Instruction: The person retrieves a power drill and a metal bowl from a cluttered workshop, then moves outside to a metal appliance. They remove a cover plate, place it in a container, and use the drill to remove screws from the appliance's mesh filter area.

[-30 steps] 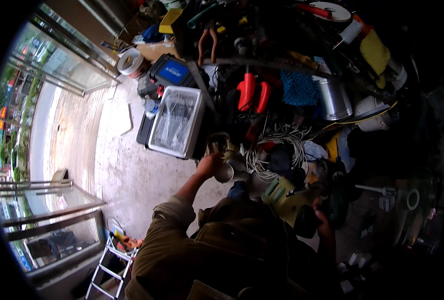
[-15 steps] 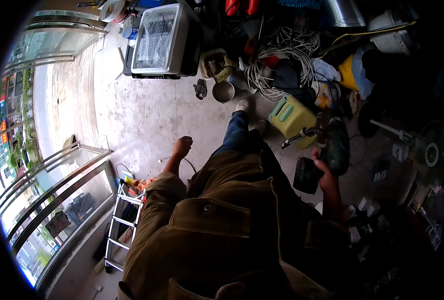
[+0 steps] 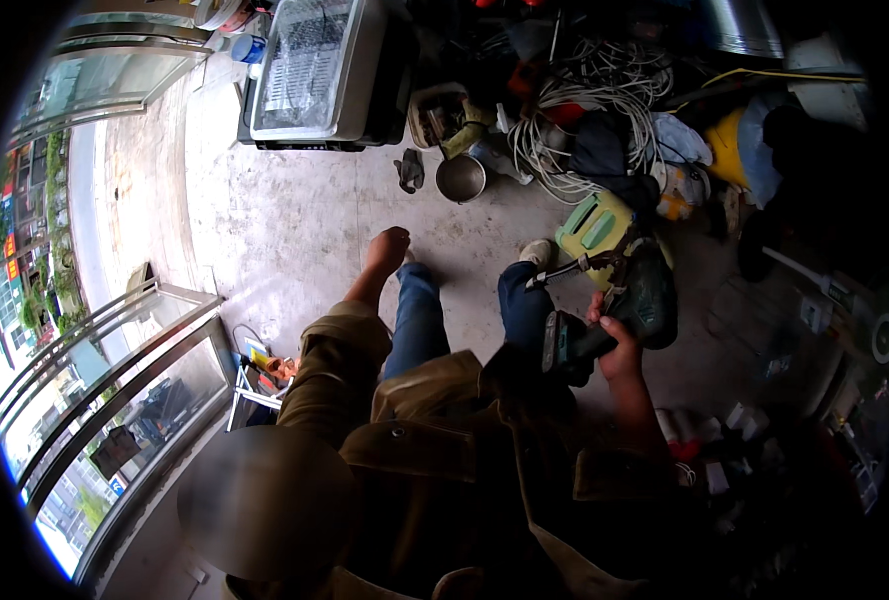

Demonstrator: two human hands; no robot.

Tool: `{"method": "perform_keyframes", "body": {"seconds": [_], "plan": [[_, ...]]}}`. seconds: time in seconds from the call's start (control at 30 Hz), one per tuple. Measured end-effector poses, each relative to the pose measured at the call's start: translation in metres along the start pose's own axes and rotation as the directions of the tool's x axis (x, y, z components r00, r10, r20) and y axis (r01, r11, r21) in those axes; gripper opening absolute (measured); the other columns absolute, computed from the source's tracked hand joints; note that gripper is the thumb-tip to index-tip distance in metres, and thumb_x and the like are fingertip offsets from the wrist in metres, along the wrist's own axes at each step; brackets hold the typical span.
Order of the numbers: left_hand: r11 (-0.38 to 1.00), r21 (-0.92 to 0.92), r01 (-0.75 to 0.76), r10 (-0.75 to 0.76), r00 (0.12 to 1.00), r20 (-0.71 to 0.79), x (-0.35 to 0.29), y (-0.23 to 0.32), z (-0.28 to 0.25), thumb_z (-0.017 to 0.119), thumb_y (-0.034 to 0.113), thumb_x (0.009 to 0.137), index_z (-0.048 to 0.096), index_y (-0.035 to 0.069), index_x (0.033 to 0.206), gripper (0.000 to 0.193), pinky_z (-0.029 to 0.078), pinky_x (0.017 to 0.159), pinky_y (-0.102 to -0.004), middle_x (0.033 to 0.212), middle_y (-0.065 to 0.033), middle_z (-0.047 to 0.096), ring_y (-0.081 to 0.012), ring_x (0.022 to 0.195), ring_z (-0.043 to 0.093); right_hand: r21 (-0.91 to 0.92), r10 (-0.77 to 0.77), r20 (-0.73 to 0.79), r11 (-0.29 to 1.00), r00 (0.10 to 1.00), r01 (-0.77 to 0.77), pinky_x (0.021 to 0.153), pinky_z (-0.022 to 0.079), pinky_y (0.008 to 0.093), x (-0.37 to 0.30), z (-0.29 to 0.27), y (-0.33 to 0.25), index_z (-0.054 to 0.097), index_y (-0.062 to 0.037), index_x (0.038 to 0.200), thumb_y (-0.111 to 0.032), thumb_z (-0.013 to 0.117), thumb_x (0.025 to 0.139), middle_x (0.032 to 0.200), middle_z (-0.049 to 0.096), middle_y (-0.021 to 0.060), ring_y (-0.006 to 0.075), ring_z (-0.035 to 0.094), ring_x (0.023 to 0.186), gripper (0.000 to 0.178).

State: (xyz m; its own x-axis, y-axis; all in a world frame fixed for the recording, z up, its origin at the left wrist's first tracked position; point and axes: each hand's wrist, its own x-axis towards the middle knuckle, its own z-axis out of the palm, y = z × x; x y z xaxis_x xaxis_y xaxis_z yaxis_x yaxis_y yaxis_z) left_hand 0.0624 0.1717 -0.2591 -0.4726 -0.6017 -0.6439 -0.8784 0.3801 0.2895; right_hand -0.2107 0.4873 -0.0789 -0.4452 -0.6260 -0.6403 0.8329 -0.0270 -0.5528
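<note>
Right hand [image 3: 621, 350], fingers around a cordless drill [image 3: 653, 305], left hand [image 3: 389, 248], fingers curled in, pale floor [image 3: 285, 205]

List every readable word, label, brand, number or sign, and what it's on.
None legible.
Red sign outside, far left: bright marks, too small to read.
Small blue panel outside, lower left: too small to read.
Cordless power tool in the right hand: any marking too dark to read.

The right hand [image 3: 617, 343] grips a dark power drill [image 3: 653, 300]; the left hand [image 3: 391, 243] is curled.
</note>
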Motion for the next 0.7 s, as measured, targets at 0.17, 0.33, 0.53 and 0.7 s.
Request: {"method": "perform_keyframes", "body": {"seconds": [0.17,0.33,0.53,0.7], "plan": [[0.96,-0.23,0.161,-0.156,0.987,0.039,0.107,-0.046,0.074,0.055,0.028,0.076,0.065,0.014,0.097,0.027,0.048,0.078,-0.0391,0.091,-0.0126,0.065,-0.0305,0.087,0.061,0.198,0.048,-0.008,0.979,0.999,-0.045,0.079,0.034,0.026,0.081,-0.023,0.107,0.048,-0.0025,0.093,-0.011,0.058,0.067,0.079,0.044,0.0039,0.0141,0.043,0.077,0.029],[0.868,-0.412,0.276,-0.243,0.961,0.132,0.188,-0.065,0.154,0.057,0.027,0.075,0.063,0.008,0.1,0.031,0.049,0.073,-0.0346,0.078,-0.0127,0.066,-0.0253,0.078,0.064,0.27,0.141,-0.029,0.954,0.99,-0.128,0.079,0.035,0.0296,0.139,-0.093,0.227,0.038,-0.0067,0.119,-0.01,0.055,0.07,0.085,0.044,0.0069,0.0155,0.043,0.077,0.052],[0.659,-0.652,0.375,-0.329,0.923,0.199,0.274,-0.114,0.256,0.061,0.024,0.075,0.057,0.001,0.11,0.042,0.05,0.064,-0.0303,0.075,-0.0123,0.067,-0.0184,0.072,0.065,0.24,0.267,-0.153,0.944,0.951,-0.227,0.081,0.043,0.0361,0.147,-0.138,0.303,0.035,-0.0084,0.131,-0.016,0.055,0.069,0.093,0.054,0.0073,0.0199,0.054,0.083,0.066],[0.502,-0.735,0.456,-0.472,0.856,0.208,0.32,-0.107,0.297,0.064,0.019,0.078,0.056,-0.004,0.101,0.033,0.047,0.053,-0.027,0.08,-0.0112,0.062,-0.018,0.067,0.062,0.307,0.274,-0.195,0.929,0.942,-0.206,0.077,0.037,0.034,0.161,-0.107,0.288,0.036,-0.0114,0.126,-0.014,0.062,0.063,0.086,0.048,0.0063,0.0176,0.047,0.077,0.068]]}}
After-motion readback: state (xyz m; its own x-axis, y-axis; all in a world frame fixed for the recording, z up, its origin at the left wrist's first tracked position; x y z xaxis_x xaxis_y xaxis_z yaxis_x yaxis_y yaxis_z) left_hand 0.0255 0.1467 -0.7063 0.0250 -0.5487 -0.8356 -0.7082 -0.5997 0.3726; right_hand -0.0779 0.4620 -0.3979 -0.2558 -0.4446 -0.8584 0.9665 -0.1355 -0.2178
